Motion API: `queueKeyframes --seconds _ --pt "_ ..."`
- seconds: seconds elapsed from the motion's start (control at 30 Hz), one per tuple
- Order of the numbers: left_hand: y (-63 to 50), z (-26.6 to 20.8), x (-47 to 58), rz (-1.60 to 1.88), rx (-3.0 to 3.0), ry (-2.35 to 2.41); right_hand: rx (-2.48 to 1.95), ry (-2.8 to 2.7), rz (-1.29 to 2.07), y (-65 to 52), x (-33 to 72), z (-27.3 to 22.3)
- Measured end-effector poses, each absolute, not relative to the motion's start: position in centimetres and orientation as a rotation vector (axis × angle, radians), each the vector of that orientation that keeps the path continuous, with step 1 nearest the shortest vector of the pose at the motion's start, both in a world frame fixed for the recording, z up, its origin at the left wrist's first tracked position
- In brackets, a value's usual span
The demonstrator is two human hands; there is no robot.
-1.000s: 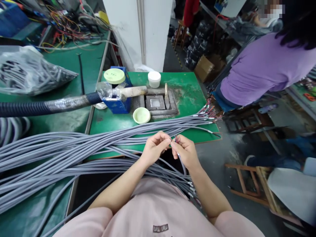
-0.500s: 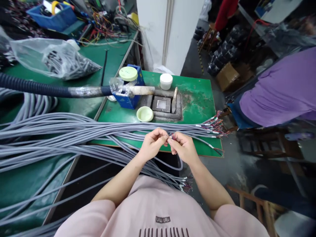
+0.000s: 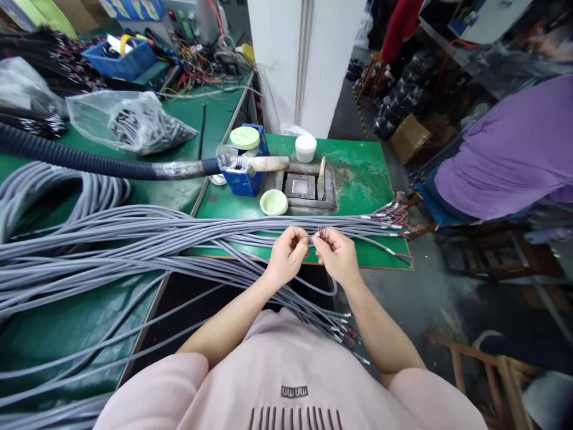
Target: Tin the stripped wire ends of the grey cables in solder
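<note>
Close together above the green table's front edge, both my hands pinch at the thin coloured wires (image 3: 319,232) of a cable end. My left hand (image 3: 290,254) is closed, its thumb and forefinger pressed on a wire tip too small to make out fully. The fingers of my right hand (image 3: 336,254) are wrapped round the wire bundle, which shows dark and red strands. Just behind my hands, a thick bundle of grey cables (image 3: 233,226) runs across the table, its stripped ends (image 3: 396,215) fanning out at the right. More grey cables (image 3: 308,304) hang below, in front of me.
A soldering pot (image 3: 301,186) is set in the green table (image 3: 358,173), beside a pale green dish (image 3: 274,203), a white jar (image 3: 305,148) and a blue holder (image 3: 244,182). A dark hose (image 3: 134,170) reaches over from the left. A person in purple (image 3: 514,155) sits at right.
My view has shifted slightly left, so the table's things appear further right. The hands stay together at the wires, with a small gap opened between their fingertips.
</note>
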State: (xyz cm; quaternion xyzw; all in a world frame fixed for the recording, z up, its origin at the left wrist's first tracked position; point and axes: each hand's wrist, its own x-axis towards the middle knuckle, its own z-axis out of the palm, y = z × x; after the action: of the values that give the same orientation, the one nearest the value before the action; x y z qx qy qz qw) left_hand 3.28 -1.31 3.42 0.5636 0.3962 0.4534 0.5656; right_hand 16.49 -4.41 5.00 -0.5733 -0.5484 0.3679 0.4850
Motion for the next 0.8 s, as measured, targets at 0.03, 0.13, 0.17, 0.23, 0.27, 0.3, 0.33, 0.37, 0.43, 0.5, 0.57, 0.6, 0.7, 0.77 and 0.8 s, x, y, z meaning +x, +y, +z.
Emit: queueKeyframes --seconds 0.03,0.13,0.17,0.23,0.27,0.3,0.33,0.37,0.43,0.5,0.57,0.6,0.7,0.77,0.8 --pt "-1.4 3.5 3.0 1.078 1.315 0.921 -1.403 -1.35 0.855 -4.6 16.1 5.2" --pt "-1.9 4.0 2.1 1.125 1.212 0.874 -1.403 -1.383 0.799 -5.0 14.8 5.6" --pt "-2.1 4.2 1.8 1.135 1.162 0.853 -1.395 -1.388 0.799 -5.1 14.4 5.7" --pt "-2.4 4.4 1.2 1.145 1.073 0.818 -1.372 -1.384 0.82 -5.1 13.8 5.8" --pt "-2.7 4.4 0.9 1.144 1.04 0.812 -1.359 -1.376 0.837 -5.0 13.6 5.8" --pt "-2.9 4.4 0.8 1.143 1.014 0.811 -1.343 -1.362 0.859 -4.9 13.4 5.9" --pt "-3.1 4.2 0.7 1.145 0.994 0.81 -1.323 -1.341 0.89 -4.8 13.2 5.9" --pt "-3.3 4.0 0.7 1.149 0.98 0.808 -1.303 -1.314 0.932 -4.6 13.0 5.9" --pt "-3.7 3.5 0.7 1.163 0.963 0.797 -1.258 -1.253 1.025 -4.2 12.9 6.1" --pt "-3.6 2.8 0.7 1.163 0.98 0.79 -1.212 -1.22 1.078 -3.4 13.2 6.5" --pt "-3.1 2.1 0.2 1.163 1.083 0.823 -1.207 -1.239 1.071 -2.2 14.0 7.0" --pt "-2.6 1.6 -0.2 1.177 1.174 0.858 -1.228 -1.264 1.056 -1.4 14.6 7.3" --pt "-0.6 0.0 -2.0 1.273 1.565 1.012 -1.389 -1.374 1.01 2.1 16.9 7.9" --pt "0.8 -1.2 -3.2 1.275 1.807 1.111 -1.573 -1.519 0.952 5.0 18.3 8.0" --pt "1.3 -1.8 -3.6 1.25 1.895 1.156 -1.69 -1.62 0.893 6.5 18.8 7.9"
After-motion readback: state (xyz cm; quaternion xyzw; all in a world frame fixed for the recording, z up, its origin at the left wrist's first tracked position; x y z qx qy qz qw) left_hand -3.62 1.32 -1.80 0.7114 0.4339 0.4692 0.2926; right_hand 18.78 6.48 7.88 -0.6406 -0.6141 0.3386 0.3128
